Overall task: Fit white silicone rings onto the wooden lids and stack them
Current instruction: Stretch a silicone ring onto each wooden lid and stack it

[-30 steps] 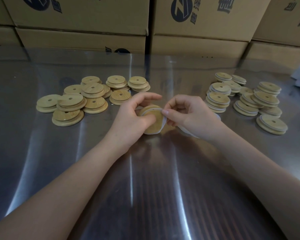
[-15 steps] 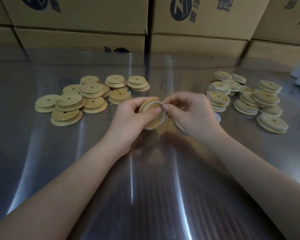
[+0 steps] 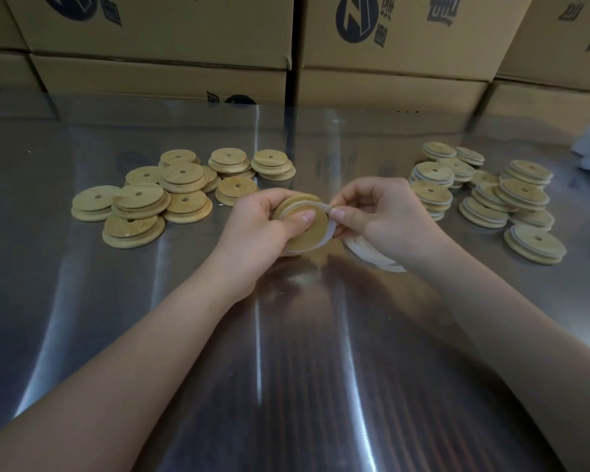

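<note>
Centre of the bench (image 3: pixel 286 352), just above it: the left hand (image 3: pixel 259 229) grips a lid (image 3: pixel 307 233) tilted on edge, thumb pressed across its face. The right hand (image 3: pixel 382 216) pinches the ring (image 3: pixel 332 229) between thumb and forefinger at the lid's right edge, the white band partly round the rim. Spare rings (image 3: pixel 372 255) poke out under the right palm; held or lying there, I cannot tell. Far left, bare lids (image 3: pixel 143 202) lie in loose, low stacks. Far right, ringed lids (image 3: pixel 491 199) sit stacked. Boxes (image 3: pixel 157 35) line the far side.
</note>
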Tool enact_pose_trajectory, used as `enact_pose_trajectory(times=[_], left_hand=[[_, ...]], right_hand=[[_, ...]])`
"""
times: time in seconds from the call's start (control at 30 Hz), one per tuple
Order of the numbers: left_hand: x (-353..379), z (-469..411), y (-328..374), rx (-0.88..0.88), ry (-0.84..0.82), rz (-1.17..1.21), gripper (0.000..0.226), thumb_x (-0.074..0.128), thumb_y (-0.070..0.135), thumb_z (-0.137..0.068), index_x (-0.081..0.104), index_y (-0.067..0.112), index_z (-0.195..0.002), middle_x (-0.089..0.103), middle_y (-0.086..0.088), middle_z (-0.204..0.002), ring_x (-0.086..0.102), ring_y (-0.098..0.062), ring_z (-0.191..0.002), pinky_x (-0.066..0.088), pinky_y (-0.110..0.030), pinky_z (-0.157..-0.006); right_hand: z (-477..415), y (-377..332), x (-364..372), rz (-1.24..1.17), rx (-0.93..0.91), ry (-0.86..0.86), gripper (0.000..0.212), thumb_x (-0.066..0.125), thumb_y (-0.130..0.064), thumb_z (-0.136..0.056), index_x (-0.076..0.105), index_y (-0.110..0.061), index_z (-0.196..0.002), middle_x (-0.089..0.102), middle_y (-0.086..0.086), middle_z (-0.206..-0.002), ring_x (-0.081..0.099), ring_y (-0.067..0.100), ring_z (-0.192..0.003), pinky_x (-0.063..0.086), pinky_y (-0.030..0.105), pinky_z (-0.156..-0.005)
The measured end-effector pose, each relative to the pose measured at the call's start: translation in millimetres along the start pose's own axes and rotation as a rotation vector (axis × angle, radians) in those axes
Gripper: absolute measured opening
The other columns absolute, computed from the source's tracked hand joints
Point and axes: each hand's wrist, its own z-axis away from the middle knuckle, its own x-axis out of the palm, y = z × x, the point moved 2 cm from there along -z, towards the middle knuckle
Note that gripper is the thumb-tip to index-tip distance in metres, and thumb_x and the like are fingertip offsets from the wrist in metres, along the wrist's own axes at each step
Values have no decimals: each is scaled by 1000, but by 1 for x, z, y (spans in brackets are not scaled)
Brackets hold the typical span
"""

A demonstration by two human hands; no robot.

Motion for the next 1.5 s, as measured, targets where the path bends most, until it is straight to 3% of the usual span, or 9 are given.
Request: enact_pose_trajectory(times=[0.17,0.3,0.53,0.9,1.27,1.4,1.5], left_hand=[[-1,1,-1,-2,-26,-32,15,65,8,-91,71,15,-103,72,-12,-99,71,-22,-90,61,-43,-78],[-2,2,0,22,-38,-39,15,65,11,-91,71,20,-101,72,-10,-102,71,-22,-94,62,-38,-74],[-1,3,0,39,-37,-30,15,64,10,-92,70,18,-103,71,-12,-103,70,-24,-95,61,-41,-75],[0,3,-4,6,-64,48,15,62,9,-93,68,12,-106,70,-16,-99,71,-22,-86,62,-38,-66],[1,4,-3,3,-91,11,13,62,6,-92,68,12,-102,69,-12,-92,69,-23,-83,62,-43,-68],[0,3,-2,34,-85,-47,13,63,5,-91,68,15,-97,69,-9,-89,69,-22,-80,62,-43,-68],[1,3,-1,57,-73,-85,12,64,5,-91,68,15,-96,70,-12,-90,69,-25,-80,62,-43,-66]], right_hand=[[2,1,0,-23,-19,-22,27,70,-3,-86,68,-25,-68,72,1,-69,70,18,-69,60,37,-74],[3,-2,-1,-55,-52,-18,27,70,-4,-86,69,-25,-70,72,2,-70,69,16,-68,60,33,-71],[5,-5,1,-121,-40,-28,20,67,-2,-88,69,-18,-75,72,3,-70,70,20,-71,60,34,-71],[6,-5,0,-222,-20,-33,17,69,-3,-86,72,-16,-76,70,3,-66,66,13,-61,55,22,-61],[6,-4,0,-284,71,-71,16,71,-3,-84,73,-15,-73,68,9,-65,62,18,-59,56,28,-58],[6,-5,1,-228,58,-50,16,71,-4,-85,71,-15,-73,68,5,-63,62,18,-59,56,32,-61],[6,-5,2,-204,36,-37,18,70,-3,-85,71,-15,-72,68,2,-62,62,16,-59,56,27,-60]])
